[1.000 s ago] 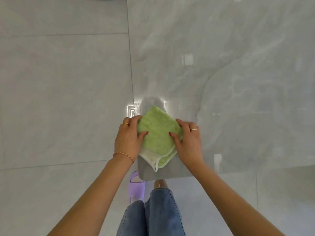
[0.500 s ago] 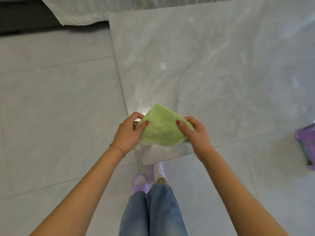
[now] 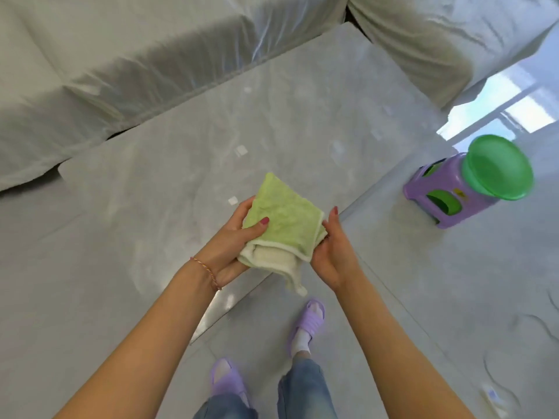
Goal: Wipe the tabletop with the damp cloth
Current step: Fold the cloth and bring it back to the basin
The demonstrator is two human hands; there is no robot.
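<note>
A folded green cloth [image 3: 282, 220] with a pale underside is held in the air over the near corner of the glossy grey marble tabletop [image 3: 230, 122]. My left hand [image 3: 234, 240] grips its left side, thumb on top and fingers beneath. My right hand [image 3: 334, 252] holds its right edge, fingers curled round the fold. A loose pale corner of the cloth hangs down between my hands.
A sofa under a pale cover [image 3: 121, 55] runs along the table's far side, with another covered seat [image 3: 438, 34] at the upper right. A purple stool [image 3: 441, 192] bearing a green basin [image 3: 499, 167] stands on the floor to the right. My feet wear purple slippers [image 3: 308, 322].
The view has swung up and right, bringing the sofa and stool into sight. The cloth has been refolded, its pale underside now showing, and my left hand has turned palm-up under it.
</note>
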